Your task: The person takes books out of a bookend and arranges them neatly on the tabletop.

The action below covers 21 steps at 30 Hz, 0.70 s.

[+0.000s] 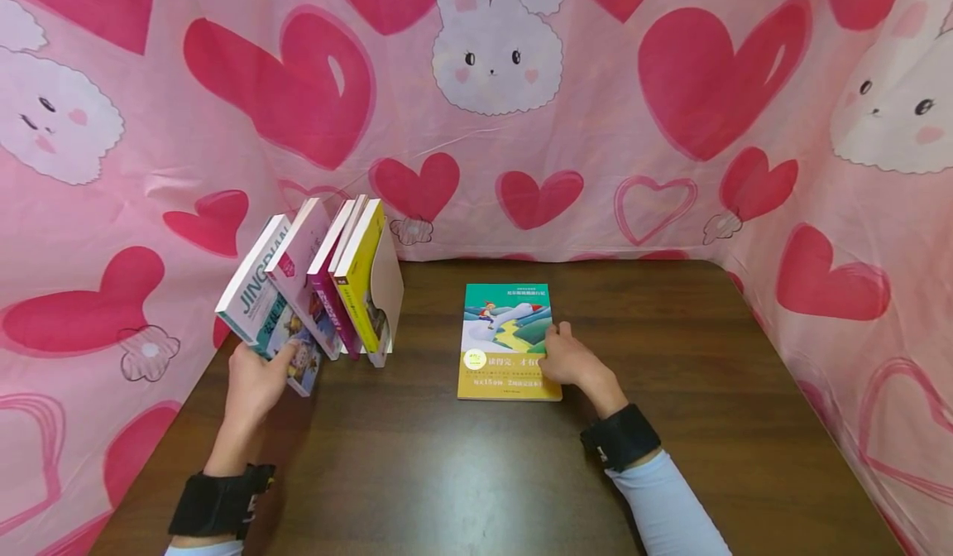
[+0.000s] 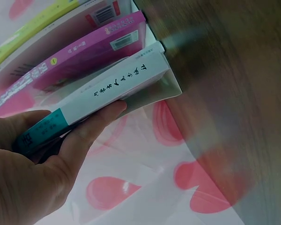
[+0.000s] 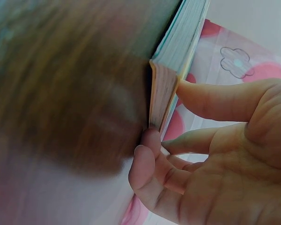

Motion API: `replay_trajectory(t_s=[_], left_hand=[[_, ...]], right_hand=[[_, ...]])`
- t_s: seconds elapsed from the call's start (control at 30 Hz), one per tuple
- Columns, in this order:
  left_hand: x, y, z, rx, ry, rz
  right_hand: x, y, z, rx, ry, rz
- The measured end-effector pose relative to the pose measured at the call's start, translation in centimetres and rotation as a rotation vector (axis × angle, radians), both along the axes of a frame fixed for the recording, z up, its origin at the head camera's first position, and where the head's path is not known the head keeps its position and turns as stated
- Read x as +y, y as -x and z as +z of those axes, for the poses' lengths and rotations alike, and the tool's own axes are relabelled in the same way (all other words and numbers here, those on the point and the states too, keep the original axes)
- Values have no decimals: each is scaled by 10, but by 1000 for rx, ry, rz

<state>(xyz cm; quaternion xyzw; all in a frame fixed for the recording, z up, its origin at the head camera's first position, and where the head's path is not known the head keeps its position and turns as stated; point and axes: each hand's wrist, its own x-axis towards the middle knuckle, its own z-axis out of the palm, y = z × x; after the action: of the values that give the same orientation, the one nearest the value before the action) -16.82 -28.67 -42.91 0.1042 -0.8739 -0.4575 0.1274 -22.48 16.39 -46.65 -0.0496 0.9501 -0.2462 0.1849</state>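
At the left end of a row of standing books, my left hand (image 1: 256,378) grips a white and teal book (image 1: 256,312) with large lettering, which leans over to the left. The left wrist view has its spine (image 2: 113,86) between thumb and fingers. A paperback (image 1: 510,316) with a green landscape cover and a yellow lower band lies flat on the table. My right hand (image 1: 577,361) pinches its right edge near the lower corner. In the right wrist view the thumb is on the cover side of the page block (image 3: 164,91), with fingertips at the opposite side.
Beside the held book stand a pink book (image 1: 294,262), a magenta book (image 1: 328,291) and a yellow book (image 1: 357,262), against a white bookend (image 1: 389,279). The brown wooden table (image 1: 447,473) meets a pink heart-patterned cloth (image 1: 491,146) at the back and sides.
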Motion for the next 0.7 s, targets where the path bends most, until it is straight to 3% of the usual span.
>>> replay_trajectory(t_s=[0.37, 0.7], left_hand=[[0, -10, 3, -47, -18, 13], [2, -19, 5, 26, 29, 27]], right_hand=[[1, 0, 0, -8, 7, -5], [1, 0, 0, -10, 3, -5]])
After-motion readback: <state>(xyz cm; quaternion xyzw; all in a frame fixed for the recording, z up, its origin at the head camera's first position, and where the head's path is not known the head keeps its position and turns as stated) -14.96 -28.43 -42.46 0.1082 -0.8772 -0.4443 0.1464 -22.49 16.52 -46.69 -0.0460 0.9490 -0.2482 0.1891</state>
